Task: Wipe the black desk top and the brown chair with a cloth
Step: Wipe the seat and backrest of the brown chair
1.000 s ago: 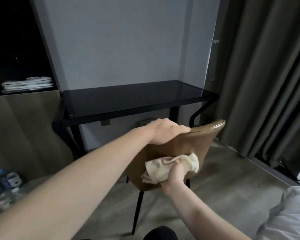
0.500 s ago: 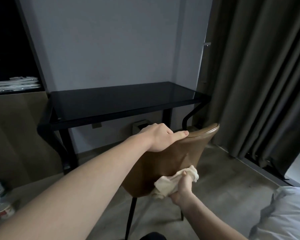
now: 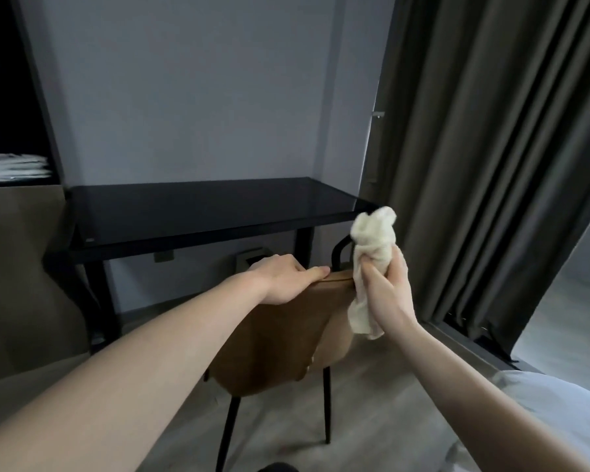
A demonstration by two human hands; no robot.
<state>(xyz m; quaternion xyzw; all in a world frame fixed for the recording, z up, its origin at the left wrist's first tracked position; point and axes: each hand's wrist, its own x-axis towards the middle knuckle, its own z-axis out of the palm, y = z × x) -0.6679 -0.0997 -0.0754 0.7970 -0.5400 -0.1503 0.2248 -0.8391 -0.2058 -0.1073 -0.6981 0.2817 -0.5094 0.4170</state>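
Note:
The brown chair [image 3: 276,338] stands on thin black legs in front of the black desk top [image 3: 205,206], its back turned toward me. My left hand [image 3: 286,277] grips the top edge of the chair back. My right hand [image 3: 385,291] is closed around a bunched cream cloth [image 3: 372,240], held upright beside the right end of the chair back. The cloth's upper end reaches the level of the desk's right corner, and its lower end hangs below my palm. The chair's seat is hidden behind its back.
A dark grey curtain [image 3: 491,165] hangs at the right, down to a floor track. A grey wall [image 3: 201,90] rises behind the desk. At the left, a shelf unit holds folded white items [image 3: 14,166]. White bedding [image 3: 559,396] lies at the lower right.
My right hand has lifted the cloth off the lower chair back and raised it up to the right, level with the top edge. My left hand keeps its grip on the chair.

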